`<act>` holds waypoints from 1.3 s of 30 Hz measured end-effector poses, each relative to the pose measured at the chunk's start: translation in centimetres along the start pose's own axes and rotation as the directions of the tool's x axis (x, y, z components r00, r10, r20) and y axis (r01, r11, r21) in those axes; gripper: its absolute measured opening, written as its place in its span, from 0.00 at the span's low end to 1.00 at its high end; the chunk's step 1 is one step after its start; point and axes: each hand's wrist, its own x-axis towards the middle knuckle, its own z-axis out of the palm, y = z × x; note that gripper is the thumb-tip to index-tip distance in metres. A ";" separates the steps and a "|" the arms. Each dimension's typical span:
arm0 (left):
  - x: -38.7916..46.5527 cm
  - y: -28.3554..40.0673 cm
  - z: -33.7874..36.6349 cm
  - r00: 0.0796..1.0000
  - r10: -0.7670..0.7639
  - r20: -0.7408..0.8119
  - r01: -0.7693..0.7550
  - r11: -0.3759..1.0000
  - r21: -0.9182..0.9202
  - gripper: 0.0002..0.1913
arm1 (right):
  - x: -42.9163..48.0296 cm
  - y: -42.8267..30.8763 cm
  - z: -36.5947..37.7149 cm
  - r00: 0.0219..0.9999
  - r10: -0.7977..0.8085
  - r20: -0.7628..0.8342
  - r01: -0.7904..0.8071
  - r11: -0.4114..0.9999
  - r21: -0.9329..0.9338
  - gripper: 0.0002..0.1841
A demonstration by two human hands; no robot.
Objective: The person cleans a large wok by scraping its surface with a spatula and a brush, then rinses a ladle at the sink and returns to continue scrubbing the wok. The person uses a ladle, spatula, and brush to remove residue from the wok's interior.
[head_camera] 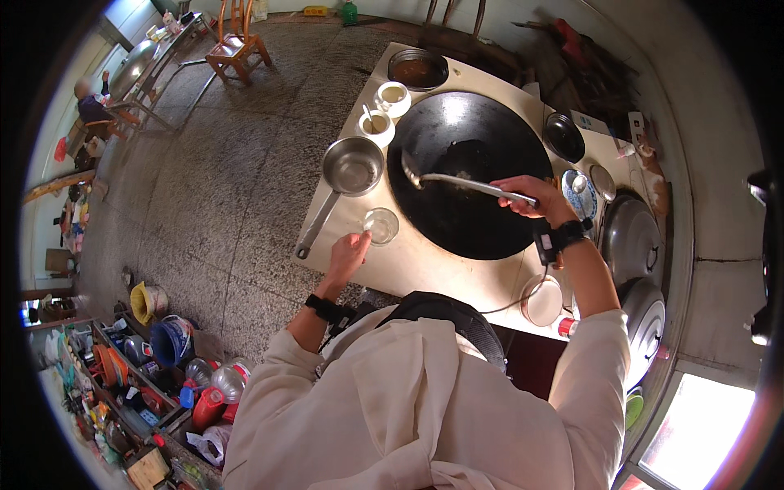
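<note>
My right hand (pixel 528 196) grips the long handle of a metal ladle (pixel 459 180). The ladle's bowl end hangs over the left side of a large black wok (pixel 471 217), which is set into a pale stove top. A few small pale bits lie in the bottom of the wok. At the near left corner of the stove, the curled fingers of my left hand (pixel 350 256) meet the side of a clear glass cup (pixel 381 226); the exact grip is partly hidden. Just behind the cup rests a metal saucepan (pixel 353 165), its handle pointing towards me.
Two white jars (pixel 392 99), one with a spoon, and a dark pan (pixel 418 69) line the left side. Right of the wok are a blue-patterned bowl (pixel 579 191) and large metal lids (pixel 632 239). A cable hangs from my right wrist. A person (pixel 93 105) sits far left.
</note>
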 end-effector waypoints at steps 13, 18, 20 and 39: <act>-5.7 5.3 -7.0 0.999 -0.048 -0.004 0.047 0.988 -0.150 0.20 | -3.0 -0.3 -2.6 0.997 -0.015 -0.079 -0.011 0.948 -0.319 0.13; -7.6 6.8 -10.4 0.996 0.025 -0.090 -0.033 0.995 -0.095 0.19 | -9.9 -1.8 -2.2 0.987 0.134 -0.085 -0.158 0.880 -0.448 0.19; -7.8 6.7 -10.4 0.995 0.028 -0.100 -0.034 0.998 -0.057 0.19 | -10.8 -2.1 -2.5 0.980 0.177 -0.092 -0.199 0.888 -0.414 0.19; -3.7 5.4 -5.2 0.997 -0.075 0.015 0.077 0.992 -0.099 0.20 | 0.8 3.7 -4.1 0.968 -0.139 -0.209 0.020 0.873 -0.487 0.05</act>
